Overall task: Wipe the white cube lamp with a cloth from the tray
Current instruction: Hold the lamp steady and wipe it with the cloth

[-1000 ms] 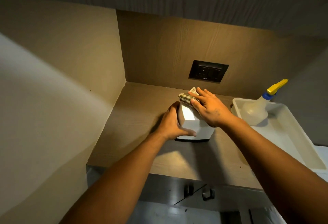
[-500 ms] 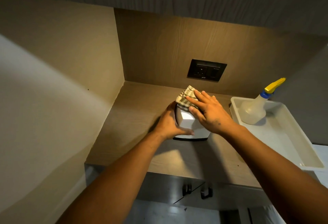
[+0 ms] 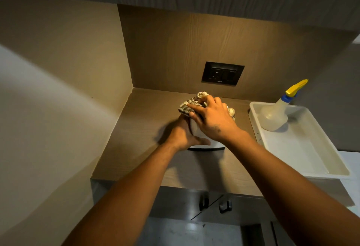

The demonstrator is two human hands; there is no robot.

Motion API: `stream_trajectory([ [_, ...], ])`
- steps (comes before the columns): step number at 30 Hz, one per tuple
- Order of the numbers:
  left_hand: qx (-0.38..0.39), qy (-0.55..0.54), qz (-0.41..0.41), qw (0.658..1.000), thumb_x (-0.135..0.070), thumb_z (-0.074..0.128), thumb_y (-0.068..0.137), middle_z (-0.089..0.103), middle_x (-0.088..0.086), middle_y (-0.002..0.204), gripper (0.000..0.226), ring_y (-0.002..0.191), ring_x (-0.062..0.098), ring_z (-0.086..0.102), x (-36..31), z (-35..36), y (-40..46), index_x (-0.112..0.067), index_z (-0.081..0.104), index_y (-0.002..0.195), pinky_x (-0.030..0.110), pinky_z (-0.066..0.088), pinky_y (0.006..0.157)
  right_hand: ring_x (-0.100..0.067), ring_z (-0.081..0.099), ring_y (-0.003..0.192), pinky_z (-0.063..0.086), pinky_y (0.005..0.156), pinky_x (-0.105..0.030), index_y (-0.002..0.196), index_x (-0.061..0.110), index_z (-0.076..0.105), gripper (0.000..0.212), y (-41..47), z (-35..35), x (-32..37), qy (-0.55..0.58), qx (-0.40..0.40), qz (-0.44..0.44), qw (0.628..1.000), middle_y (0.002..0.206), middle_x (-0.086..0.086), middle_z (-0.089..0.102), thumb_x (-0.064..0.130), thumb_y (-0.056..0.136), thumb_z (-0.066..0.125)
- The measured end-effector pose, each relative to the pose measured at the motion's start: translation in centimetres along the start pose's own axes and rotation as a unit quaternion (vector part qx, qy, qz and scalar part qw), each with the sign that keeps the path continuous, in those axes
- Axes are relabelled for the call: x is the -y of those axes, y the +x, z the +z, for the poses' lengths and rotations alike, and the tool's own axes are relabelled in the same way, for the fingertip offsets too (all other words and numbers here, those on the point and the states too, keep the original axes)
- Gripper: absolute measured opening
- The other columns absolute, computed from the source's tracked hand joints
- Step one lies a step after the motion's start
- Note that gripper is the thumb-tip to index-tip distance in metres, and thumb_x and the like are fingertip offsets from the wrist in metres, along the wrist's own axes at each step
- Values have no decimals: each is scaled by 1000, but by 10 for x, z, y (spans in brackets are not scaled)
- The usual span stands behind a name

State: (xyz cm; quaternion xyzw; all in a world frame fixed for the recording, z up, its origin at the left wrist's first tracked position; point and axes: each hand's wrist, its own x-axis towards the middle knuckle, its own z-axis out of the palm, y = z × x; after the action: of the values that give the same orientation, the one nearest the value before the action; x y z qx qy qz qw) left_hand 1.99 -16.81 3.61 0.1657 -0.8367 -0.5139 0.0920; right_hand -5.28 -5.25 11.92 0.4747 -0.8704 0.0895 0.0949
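Observation:
The white cube lamp (image 3: 211, 144) stands on the wooden counter (image 3: 148, 121), mostly hidden by both hands. My left hand (image 3: 184, 134) grips its left side, thumb across the front face. My right hand (image 3: 212, 118) lies on top of the lamp and presses a checked beige cloth (image 3: 187, 106) against it; the cloth bunches out beyond my fingers at the far left and a bit at the right. The white tray (image 3: 303, 148) sits to the right of the lamp.
A clear spray bottle (image 3: 276, 113) with a yellow trigger stands in the tray's far end. A black wall socket (image 3: 223, 73) is on the back panel behind the lamp. Walls close in on the left and right; a cabinet overhangs above.
My right hand has slid the cloth leftward and farther back over the lamp's top, covering more of it. My left hand keeps its hold on the lamp.

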Motion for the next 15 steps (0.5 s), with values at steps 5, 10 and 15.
stream_trajectory([
  [5,-7,4,1,1000,-43,104,47,53,-9,135,121,120,9,51,3,-7,-2,-24,39,146,15,44,93,-21,36,102,34,82,-38,139,40,46,52,-11,-1,-25,18,-19,58,998,120,-3,44,60,95,27],
  [10,-8,12,-7,1000,-53,103,40,53,-6,137,129,122,15,52,2,-9,-2,-26,37,147,30,50,90,-23,35,104,34,88,-42,140,41,44,49,18,3,-26,19,9,125,992,121,-6,42,59,97,29],
  [15,12,52,1,999,-59,97,51,57,-11,126,110,117,14,55,8,-7,0,-30,40,140,30,52,89,-29,42,107,41,87,-44,138,37,47,48,18,1,6,-15,3,70,997,122,-10,43,56,98,30],
])
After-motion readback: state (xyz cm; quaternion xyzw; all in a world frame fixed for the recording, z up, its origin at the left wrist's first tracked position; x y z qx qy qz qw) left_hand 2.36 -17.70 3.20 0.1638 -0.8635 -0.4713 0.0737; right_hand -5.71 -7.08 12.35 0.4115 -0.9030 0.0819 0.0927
